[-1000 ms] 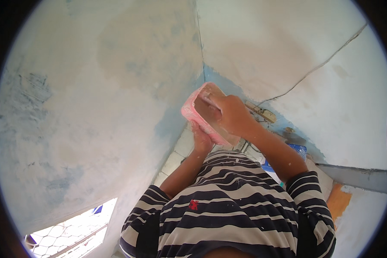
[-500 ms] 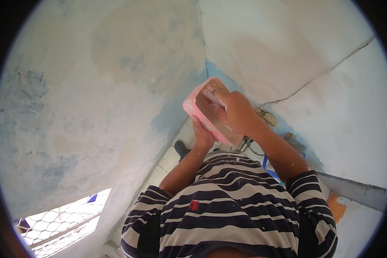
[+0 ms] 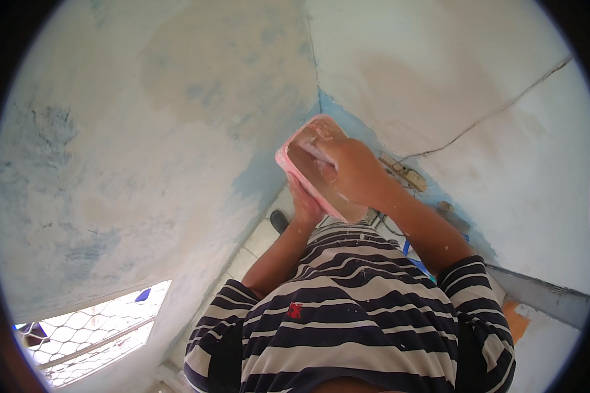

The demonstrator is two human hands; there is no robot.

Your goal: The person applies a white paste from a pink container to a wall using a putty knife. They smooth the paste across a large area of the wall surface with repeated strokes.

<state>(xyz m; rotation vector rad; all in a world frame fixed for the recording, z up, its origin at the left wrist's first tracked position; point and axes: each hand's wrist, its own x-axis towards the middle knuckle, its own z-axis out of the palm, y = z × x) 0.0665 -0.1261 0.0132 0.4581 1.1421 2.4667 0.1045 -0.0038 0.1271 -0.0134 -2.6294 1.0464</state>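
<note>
A pink rectangular tub (image 3: 283, 156) is tilted in front of my chest, smeared with pale filler along its rim. My left hand (image 3: 304, 202) grips its left side from below, fingers partly hidden behind the wall. Over the tub's opening, my right hand (image 3: 359, 171) is closed, with its fingers reaching inside and whitish paste on them. Whatever those fingers hold is hidden by the hand. Brownish inner surfaces of the tub show around the fingers.
Two patchy plastered walls (image 3: 177, 150) meet at a corner ahead, bluish low down. A cable (image 3: 478, 120) crosses the right wall to a socket block (image 3: 405, 173). Light tiles (image 3: 262, 237) cover the floor. A window with a wire grille (image 3: 98, 334) is at lower left.
The tub has turned a little, showing more of its inside, and has shifted slightly left and up. My right hand has moved slightly left with it; both hands keep their places on it.
</note>
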